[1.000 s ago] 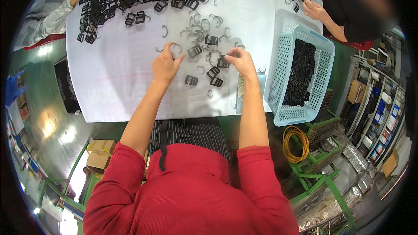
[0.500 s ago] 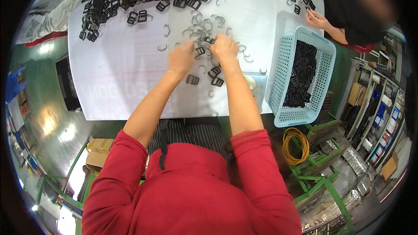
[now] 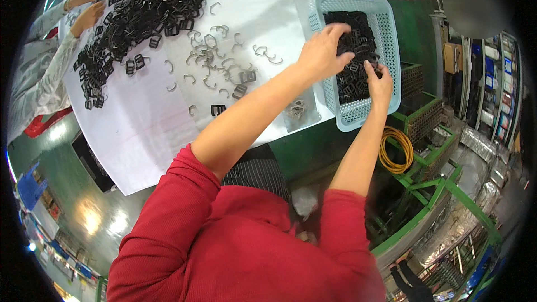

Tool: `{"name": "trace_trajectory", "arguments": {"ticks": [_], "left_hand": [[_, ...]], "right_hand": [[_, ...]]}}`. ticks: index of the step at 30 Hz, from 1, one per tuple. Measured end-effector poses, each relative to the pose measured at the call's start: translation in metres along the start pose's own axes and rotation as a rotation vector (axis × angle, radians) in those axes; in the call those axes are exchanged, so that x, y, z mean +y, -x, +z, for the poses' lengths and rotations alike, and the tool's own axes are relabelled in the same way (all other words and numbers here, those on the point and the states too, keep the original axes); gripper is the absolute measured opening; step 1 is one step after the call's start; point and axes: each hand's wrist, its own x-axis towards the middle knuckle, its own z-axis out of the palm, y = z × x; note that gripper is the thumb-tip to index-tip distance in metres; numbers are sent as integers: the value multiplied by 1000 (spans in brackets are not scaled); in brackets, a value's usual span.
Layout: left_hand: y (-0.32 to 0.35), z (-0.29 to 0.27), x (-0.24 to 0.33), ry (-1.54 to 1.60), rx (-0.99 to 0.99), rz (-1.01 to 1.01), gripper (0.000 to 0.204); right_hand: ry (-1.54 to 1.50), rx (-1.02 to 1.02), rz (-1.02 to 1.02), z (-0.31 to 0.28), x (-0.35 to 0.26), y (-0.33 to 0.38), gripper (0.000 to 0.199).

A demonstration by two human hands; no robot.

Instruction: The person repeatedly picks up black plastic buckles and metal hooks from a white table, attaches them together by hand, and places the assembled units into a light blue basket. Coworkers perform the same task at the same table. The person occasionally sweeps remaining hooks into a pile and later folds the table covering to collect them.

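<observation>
Released, with fingers and thumb apart, the grip of the left hand (image 3: 324, 53) is over the black buckles (image 3: 353, 85) in the light-blue basket (image 3: 387, 33), at upper right of the frame; whether the grip of the right hand (image 3: 381, 85) is grasping a buckle, I cannot tell. White sheeting covers the counter (image 3: 142, 142); green floor (image 3: 126, 207) shows at lower left, shelving (image 3: 492, 72) at far right, a coiled orange hose (image 3: 395, 169) below the basket. The left forearm slants up across the counter's front edge; the right rises more steeply, thumb and forefinger raised. One basket holds too many buckles to count, as does the heap (image 3: 148, 11) at upper left. Three loose buckles (image 3: 218, 110) lie near the centre, by wire hooks (image 3: 208, 42) too jumbled to number.
</observation>
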Motion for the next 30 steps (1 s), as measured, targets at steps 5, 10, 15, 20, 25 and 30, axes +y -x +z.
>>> {"name": "trace_trajectory", "arguments": {"ticks": [5,10,15,20,25,30], "left_hand": [[2,-58,-57,-107,86,-39,44],[111,-124,-126,-446,101,-358,25],[173,-86,-103,-729,-6,-408,31],[183,-92,-127,-409,-56,-495,27],[190,-151,-147,285,56,-768,18],[199,-189,-139,606,139,-745,16]], "right_hand": [[104,432,-317,9,-16,26,49],[-166,-236,-477,132,-76,101,23],[294,-363,-351,201,-116,146,27],[-243,-617,-88,208,-111,140,31],[-354,-619,-71,181,-102,122,29],[-152,-398,-230,169,-94,123,23]]}}
